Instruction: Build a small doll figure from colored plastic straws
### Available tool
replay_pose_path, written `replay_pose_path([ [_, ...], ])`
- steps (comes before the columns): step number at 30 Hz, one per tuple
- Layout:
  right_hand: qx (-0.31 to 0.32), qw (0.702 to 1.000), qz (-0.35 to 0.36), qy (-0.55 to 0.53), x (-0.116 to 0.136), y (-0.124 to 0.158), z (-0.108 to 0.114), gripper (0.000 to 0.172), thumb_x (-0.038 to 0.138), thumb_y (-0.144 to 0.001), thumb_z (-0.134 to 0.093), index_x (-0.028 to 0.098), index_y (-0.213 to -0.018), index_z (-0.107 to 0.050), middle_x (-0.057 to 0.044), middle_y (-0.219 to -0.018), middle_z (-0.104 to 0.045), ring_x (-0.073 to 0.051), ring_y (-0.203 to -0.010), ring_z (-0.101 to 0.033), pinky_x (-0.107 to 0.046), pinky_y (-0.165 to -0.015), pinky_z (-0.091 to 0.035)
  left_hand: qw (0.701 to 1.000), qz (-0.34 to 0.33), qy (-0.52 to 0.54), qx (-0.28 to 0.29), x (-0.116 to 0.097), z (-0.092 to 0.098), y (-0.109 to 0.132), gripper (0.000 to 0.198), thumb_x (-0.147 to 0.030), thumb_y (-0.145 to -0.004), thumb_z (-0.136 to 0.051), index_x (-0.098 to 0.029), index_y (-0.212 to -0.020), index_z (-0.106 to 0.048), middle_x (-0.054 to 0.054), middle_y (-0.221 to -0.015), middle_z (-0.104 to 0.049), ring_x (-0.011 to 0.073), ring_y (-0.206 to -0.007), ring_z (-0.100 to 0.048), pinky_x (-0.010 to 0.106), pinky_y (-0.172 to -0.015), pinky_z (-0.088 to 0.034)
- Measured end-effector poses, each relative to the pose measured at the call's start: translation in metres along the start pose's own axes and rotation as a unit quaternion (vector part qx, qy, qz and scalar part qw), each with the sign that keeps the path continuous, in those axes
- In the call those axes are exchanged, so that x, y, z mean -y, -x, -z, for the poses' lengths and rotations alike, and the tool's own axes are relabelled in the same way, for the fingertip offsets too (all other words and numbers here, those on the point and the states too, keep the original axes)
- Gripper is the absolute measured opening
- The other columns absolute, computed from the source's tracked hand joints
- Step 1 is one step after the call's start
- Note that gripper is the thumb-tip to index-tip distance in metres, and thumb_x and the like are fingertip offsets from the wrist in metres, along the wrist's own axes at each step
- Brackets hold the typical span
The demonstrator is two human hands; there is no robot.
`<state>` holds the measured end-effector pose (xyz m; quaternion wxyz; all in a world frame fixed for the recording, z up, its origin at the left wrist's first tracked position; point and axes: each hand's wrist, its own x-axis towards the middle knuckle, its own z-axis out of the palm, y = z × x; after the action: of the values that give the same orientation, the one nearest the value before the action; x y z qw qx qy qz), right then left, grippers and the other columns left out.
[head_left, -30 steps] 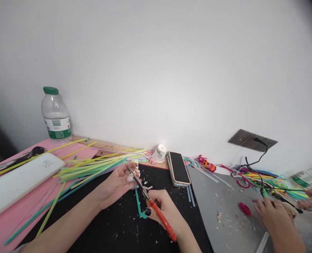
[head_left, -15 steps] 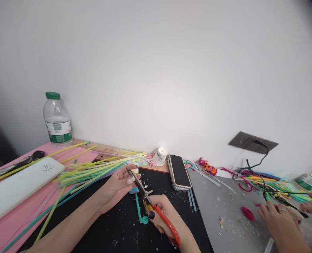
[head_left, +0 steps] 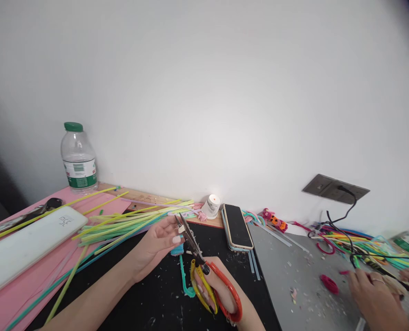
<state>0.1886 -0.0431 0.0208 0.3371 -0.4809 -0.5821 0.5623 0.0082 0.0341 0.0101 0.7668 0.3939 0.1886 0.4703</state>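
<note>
My left hand (head_left: pixel 161 243) pinches a small pale piece (head_left: pixel 181 229) between thumb and fingers over the black mat (head_left: pixel 142 303). In my right hand (head_left: pixel 221 289) are scissors (head_left: pixel 193 243) with one red and one yellow handle, their blades pointing up and left beside the pale piece. The blades look slightly parted. Below the hands lie a light blue piece (head_left: pixel 177 249) and a teal fuzzy stem (head_left: pixel 184 278) with a curled end. Small light scraps are scattered on the mat.
Fuzzy stems (head_left: pixel 121 225), a white power bank (head_left: pixel 35 239) and a bottle (head_left: pixel 78 161) lie left. A paper cup (head_left: pixel 211 206) and phone (head_left: pixel 238 226) are behind. At right, another person's hands (head_left: pixel 377 294), a magenta piece (head_left: pixel 329 284) and cables (head_left: pixel 351 243).
The scissors' handles have spread apart, showing the yellow loop more fully. The pale piece between my left fingers now shows more clearly. The whole view has shifted slightly.
</note>
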Motion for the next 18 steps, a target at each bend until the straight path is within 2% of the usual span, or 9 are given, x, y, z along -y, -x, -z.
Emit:
replay_pose_path([
  [4, 0.017, 1.0, -0.001, -0.015, -0.003, 0.0, 0.001, 0.051, 0.067, -0.083, -0.044, 0.023, -0.06, -0.053, 0.003, -0.045, -0.038, -0.008, -0.038, -0.035, -0.026, -0.043, -0.028, 1.0, 0.002, -0.014, -0.022, 0.003, 0.003, 0.0, 0.025, -0.019, -0.072, -0.075, -0.024, -0.096, -0.068, 0.002, -0.096, -0.066, 0.0162, -0.094, -0.059, 0.029, -0.09, -0.043],
  [8, 0.034, 0.998, 0.011, -0.044, -0.012, -0.003, 0.001, 0.054, 0.072, -0.079, -0.044, 0.021, -0.062, -0.052, 0.004, -0.046, -0.038, -0.007, -0.037, -0.033, -0.025, -0.041, -0.027, 0.999, 0.007, -0.027, -0.017, 0.004, 0.005, 0.001, 0.02, -0.022, -0.072, -0.075, -0.022, -0.091, -0.069, 0.002, -0.089, -0.067, 0.0156, -0.089, -0.058, 0.028, -0.088, -0.043],
  [13, 0.035, 0.999, 0.028, -0.03, -0.018, -0.007, 0.005, 0.055, 0.072, -0.08, -0.043, 0.019, -0.064, -0.047, 0.007, -0.044, -0.035, -0.006, -0.035, -0.032, -0.022, -0.039, -0.025, 0.996, -0.012, -0.078, -0.036, 0.003, 0.002, -0.001, 0.025, -0.026, -0.076, -0.072, -0.024, -0.099, -0.063, 0.002, -0.1, -0.063, 0.0166, -0.095, -0.056, 0.03, -0.089, -0.043],
  [15, 0.009, 0.999, 0.032, 0.011, -0.017, -0.009, 0.007, 0.051, 0.067, -0.083, -0.043, 0.019, -0.064, -0.044, 0.008, -0.045, -0.032, -0.006, -0.036, -0.03, -0.021, -0.039, -0.021, 0.989, -0.033, -0.128, -0.072, 0.004, 0.002, -0.003, 0.021, -0.027, -0.077, -0.071, -0.024, -0.094, -0.06, 0.001, -0.097, -0.06, 0.0156, -0.092, -0.056, 0.027, -0.084, -0.043],
  [18, -0.064, 0.99, 0.063, 0.107, -0.013, -0.011, 0.008, 0.043, 0.052, -0.082, -0.055, 0.019, -0.061, -0.036, 0.007, -0.054, -0.028, -0.007, -0.047, -0.026, -0.021, -0.044, -0.018, 0.967, -0.064, -0.21, -0.126, 0.007, 0.005, -0.005, 0.015, -0.031, -0.078, -0.068, -0.021, -0.085, -0.058, -0.001, -0.087, -0.057, 0.0143, -0.08, -0.054, 0.025, -0.075, -0.044],
])
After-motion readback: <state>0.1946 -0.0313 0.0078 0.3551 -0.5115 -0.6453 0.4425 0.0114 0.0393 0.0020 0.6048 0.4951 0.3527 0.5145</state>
